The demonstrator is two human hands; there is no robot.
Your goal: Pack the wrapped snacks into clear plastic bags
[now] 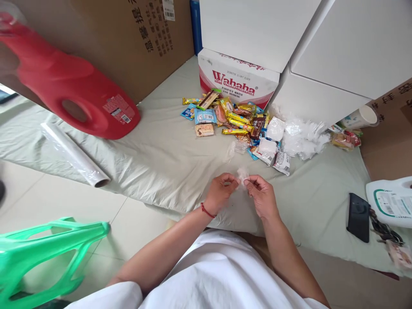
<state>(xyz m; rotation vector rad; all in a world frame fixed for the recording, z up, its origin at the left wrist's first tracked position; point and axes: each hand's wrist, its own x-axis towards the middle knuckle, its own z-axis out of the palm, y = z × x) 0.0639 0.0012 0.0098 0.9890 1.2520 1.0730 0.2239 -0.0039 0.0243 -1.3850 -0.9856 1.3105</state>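
Between my fingertips is a small crumpled piece of clear plastic film [242, 173]. My left hand [222, 191], with a red cord bracelet on its wrist, pinches one side of it. The other side is pinched by my right hand [262, 195]. Just beyond lies another loose clear plastic piece [236, 149] on the sheet. Behind that is a pile of wrapped snacks [240, 120], in yellow, blue and brown packets. A heap of crumpled clear plastic [301, 137] sits to the right of the pile.
A Wahaha water carton [238, 79] stands behind the snacks, against white cabinets [251, 25]. On the left are a big red jug [74, 86] and a roll of plastic film [75, 154]. A phone [358, 217] and a white bottle [391, 201] lie right. A green stool [51, 257] stands on the floor.
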